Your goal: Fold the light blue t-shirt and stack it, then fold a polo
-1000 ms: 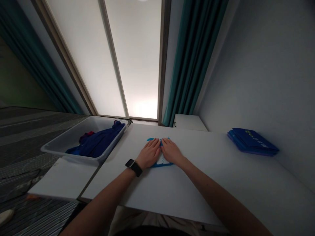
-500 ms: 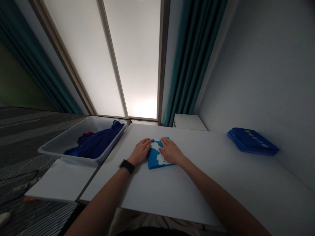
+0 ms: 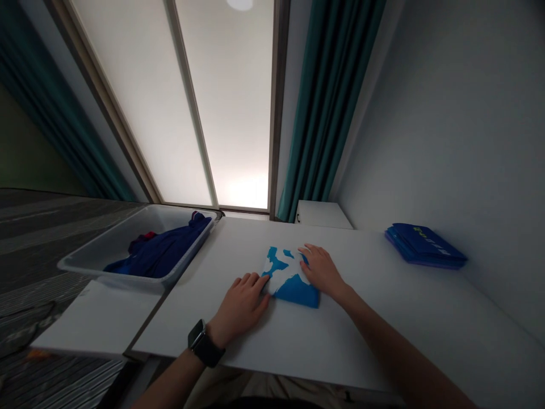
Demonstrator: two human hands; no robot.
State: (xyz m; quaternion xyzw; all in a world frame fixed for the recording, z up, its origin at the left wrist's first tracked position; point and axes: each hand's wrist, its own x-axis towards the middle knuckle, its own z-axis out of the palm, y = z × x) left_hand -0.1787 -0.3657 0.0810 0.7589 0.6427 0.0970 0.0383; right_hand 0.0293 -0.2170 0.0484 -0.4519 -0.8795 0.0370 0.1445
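A small folded blue-and-white garment (image 3: 296, 289) lies flat on the white table in front of me. My left hand (image 3: 242, 301), with a black watch (image 3: 206, 343) on its wrist, rests at the garment's lower left edge. Its index fingertip touches the cloth, and the thumb sits apart from the fingers. On the right edge lies my right hand (image 3: 322, 270), open, fingers spread over the upper right corner. Part of that corner is hidden beneath it.
To the left stands a translucent plastic bin (image 3: 170, 280) holding dark blue and red clothes (image 3: 164, 250). At the right, near the wall, is a stack of folded blue garments (image 3: 426, 244). A white cabinet (image 3: 323, 215) stands beyond the table's (image 3: 349, 335) far edge.
The garment has turned and now shows a different white-and-blue pattern. My left hand has come nearer to me at its lower left, and my right hand has shifted right to its edge.
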